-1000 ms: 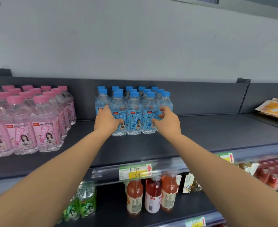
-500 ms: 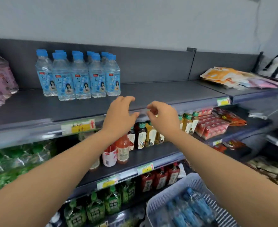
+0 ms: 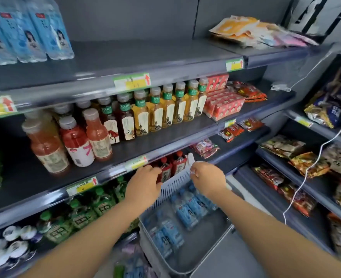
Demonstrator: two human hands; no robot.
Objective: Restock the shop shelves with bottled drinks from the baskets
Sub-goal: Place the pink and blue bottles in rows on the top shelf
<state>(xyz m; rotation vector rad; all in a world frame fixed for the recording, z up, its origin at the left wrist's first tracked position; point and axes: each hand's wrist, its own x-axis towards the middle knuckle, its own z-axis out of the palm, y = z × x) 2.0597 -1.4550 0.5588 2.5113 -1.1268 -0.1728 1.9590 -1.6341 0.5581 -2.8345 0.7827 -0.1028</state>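
— Above the basket (image 3: pixel 171 185), how do our fingers (image 3: pixel 155 174) sit?
— Loosely curled on both our left hand (image 3: pixel 144 186) and right hand (image 3: pixel 208 179), holding nothing we can see. Blue-labelled water bottles (image 3: pixel 191 206) lie in the basket beneath; more stand on the top shelf (image 3: pixel 145 57).

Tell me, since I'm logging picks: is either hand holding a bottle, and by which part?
Nothing is held: left hand and right hand hover loosely curled over the basket of blue bottles.
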